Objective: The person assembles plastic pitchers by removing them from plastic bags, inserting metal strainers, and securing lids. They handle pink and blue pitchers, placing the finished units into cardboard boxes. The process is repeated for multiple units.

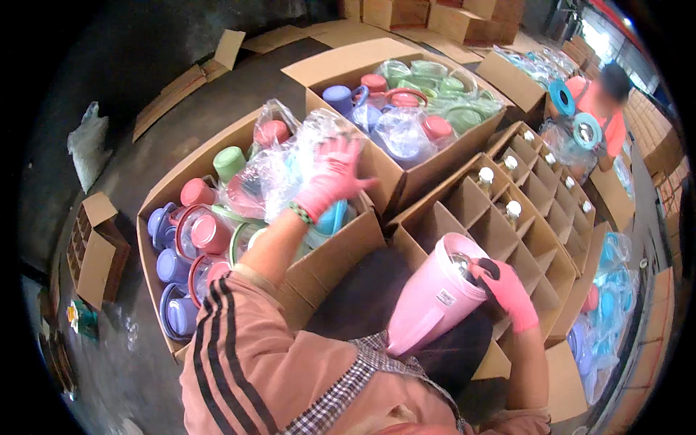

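My left hand [335, 177], in a pink glove, is spread open over crumpled clear plastic bags [262, 190] in the left carton [326, 279]. Around it lie pink, green and purple plastic lids or cups, some with ring-shaped parts. A tall pink plastic jug [429, 301] leans against my lap, its wide mouth tilted up and to the right. My right hand [510, 291], gloved in pink with dark fingertips, is closed at the jug's rim. A shiny silvery part [461, 264] shows inside the mouth, beside those fingers; whether they also touch it is unclear.
A divided carton [500, 235] with several white-tipped pieces stands ahead right. Behind the left carton is another carton [406, 170] of coloured lids. A co-worker [598, 109] handles blue ring-shaped parts at far right. Blue bagged pieces [607, 312] lie at the right, near a cardboard flap.
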`<control>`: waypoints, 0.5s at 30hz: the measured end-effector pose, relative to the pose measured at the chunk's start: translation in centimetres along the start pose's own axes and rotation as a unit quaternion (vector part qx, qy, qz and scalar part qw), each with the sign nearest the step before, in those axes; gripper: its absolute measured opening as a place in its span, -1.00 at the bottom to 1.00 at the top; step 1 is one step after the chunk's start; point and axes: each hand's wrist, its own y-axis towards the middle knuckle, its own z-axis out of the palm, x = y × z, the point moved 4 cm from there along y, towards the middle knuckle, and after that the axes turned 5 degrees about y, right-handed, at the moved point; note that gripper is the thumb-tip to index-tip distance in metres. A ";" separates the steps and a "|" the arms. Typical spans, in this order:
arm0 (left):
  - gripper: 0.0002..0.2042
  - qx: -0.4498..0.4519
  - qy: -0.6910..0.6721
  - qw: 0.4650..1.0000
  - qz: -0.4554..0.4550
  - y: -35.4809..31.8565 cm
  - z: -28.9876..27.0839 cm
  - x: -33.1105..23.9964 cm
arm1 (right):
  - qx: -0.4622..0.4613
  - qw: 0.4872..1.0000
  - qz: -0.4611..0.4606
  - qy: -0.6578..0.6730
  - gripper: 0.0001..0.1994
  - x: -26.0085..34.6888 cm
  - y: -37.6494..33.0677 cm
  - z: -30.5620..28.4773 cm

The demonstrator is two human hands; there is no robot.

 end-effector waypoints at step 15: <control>-0.66 0.098 -0.476 0.798 0.356 -17.2 -9.4 -11.0 | 0.078 0.824 0.010 0.562 -0.60 0.9 0.9 11.0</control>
